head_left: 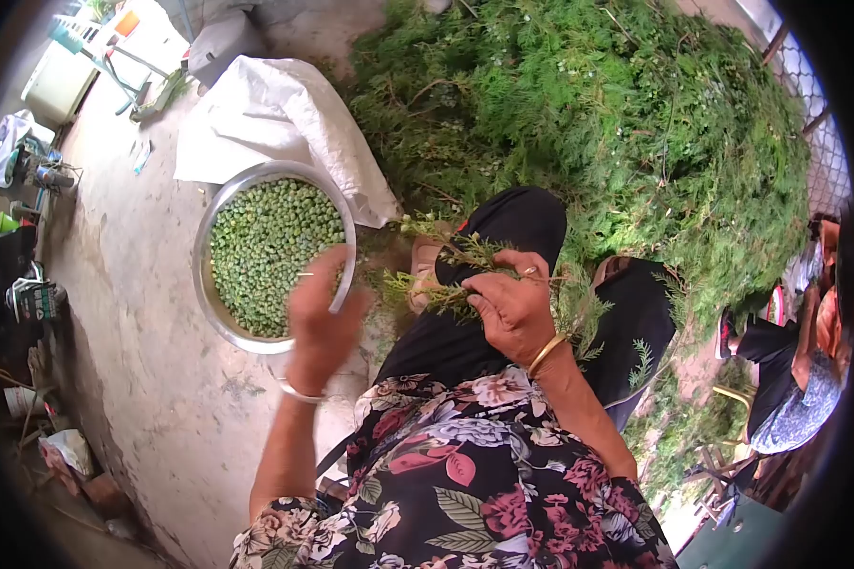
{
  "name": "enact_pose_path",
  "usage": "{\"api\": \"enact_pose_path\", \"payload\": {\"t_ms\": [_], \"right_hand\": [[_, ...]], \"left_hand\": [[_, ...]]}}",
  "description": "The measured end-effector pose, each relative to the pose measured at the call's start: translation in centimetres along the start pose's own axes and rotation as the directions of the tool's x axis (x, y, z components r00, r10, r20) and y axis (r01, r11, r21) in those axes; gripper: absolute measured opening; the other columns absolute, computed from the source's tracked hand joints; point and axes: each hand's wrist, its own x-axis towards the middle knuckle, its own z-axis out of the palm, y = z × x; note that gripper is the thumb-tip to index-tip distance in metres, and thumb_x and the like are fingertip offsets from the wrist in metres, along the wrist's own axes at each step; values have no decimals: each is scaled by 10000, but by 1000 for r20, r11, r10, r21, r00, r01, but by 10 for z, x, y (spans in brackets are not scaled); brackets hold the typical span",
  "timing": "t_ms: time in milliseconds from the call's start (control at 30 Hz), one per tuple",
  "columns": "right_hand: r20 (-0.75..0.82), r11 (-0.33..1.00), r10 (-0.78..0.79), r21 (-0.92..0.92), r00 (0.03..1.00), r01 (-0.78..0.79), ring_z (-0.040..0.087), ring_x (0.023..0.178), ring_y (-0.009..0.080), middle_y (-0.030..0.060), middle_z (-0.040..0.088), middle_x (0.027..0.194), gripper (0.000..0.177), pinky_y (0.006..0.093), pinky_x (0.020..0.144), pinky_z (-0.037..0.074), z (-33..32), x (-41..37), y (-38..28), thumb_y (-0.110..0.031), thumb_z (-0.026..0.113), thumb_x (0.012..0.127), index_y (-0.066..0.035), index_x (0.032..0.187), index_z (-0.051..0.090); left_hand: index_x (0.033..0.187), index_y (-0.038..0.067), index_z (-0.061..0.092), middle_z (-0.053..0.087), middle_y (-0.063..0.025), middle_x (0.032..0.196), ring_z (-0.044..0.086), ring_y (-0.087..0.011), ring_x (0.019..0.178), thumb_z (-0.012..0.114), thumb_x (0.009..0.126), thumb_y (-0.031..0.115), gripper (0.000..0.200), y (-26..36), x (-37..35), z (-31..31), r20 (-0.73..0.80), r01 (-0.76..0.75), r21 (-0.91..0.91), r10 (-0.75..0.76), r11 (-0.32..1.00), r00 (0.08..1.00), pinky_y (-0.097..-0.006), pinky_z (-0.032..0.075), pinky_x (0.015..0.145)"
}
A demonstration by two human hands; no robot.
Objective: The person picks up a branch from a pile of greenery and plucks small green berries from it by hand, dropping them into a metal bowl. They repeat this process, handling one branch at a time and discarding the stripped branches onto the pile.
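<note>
My right hand [514, 303] is closed around a leafy evergreen sprig [473, 250], its thumb and fingers pinching the stems above my knee. The sprig's tips point left and bear small pale green cones. My left hand [327, 305] is over the right rim of a metal basin [200, 254]. Motion smears its fingers, so whether they hold anything cannot be made out. Small round green cones [270, 248] fill much of the basin, which stands on the concrete floor.
A large heap of cut evergreen branches [588, 114] spreads ahead and to the right. Behind the basin lies a white woven sack [266, 114]. Another person [797, 379] sits at the far right. Assorted household items line the left wall, among them a white bag [69, 451].
</note>
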Motion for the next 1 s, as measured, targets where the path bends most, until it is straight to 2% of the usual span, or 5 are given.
{"api": "enact_pose_path", "payload": {"t_ms": [100, 267, 333, 500, 1000], "right_hand": [[-13, 999, -38, -37, 999, 38, 572, 943, 285, 79, 666, 958, 198, 428, 910, 363, -2, 1, -3, -71, 691, 727, -70, 923, 659], [-243, 971, 155, 214, 958, -103, 595, 901, 308, 137, 641, 1016, 207, 384, 786, 467, -1, 1, -9, -40, 683, 746, -37, 949, 646], [-313, 912, 403, 213, 860, -350, 601, 836, 305, 134, 622, 949, 204, 361, 698, 484, 6, 1, -5, -35, 695, 735, -34, 933, 645], [-263, 934, 325, -57, 908, -351, 576, 778, 303, 107, 566, 873, 215, 394, 681, 465, 13, 3, 1, -77, 733, 690, -43, 884, 648], [-264, 978, 208, 37, 942, -206, 542, 843, 258, 36, 624, 872, 184, 393, 815, 382, 18, -3, 5, 6, 691, 656, -92, 805, 646]], "left_hand": [[1093, 9, 583, 594, -189, 1092, 575, -365, 993, 679, 704, 14, 401, 39, -2, 44, 270, -109, -59, 121, 992, 955, -409, 463, 850], [1064, 15, 585, 576, -187, 1032, 566, -366, 928, 697, 672, 58, 411, 40, -20, 74, 300, -156, 89, 123, 984, 946, -419, 455, 828], [1055, 8, 582, 575, -185, 1020, 566, -370, 934, 698, 668, 59, 408, 40, -21, 70, 304, -174, 84, 141, 981, 942, -419, 454, 835], [1031, -17, 575, 573, -192, 1024, 563, -390, 955, 698, 664, 47, 392, 42, -20, 69, 248, -301, 128, 263, 945, 932, -423, 461, 840], [1070, -23, 593, 661, -174, 956, 660, -303, 849, 725, 741, 67, 366, 42, -13, 74, 153, 116, -269, -76, 956, 985, -348, 508, 741]]}}
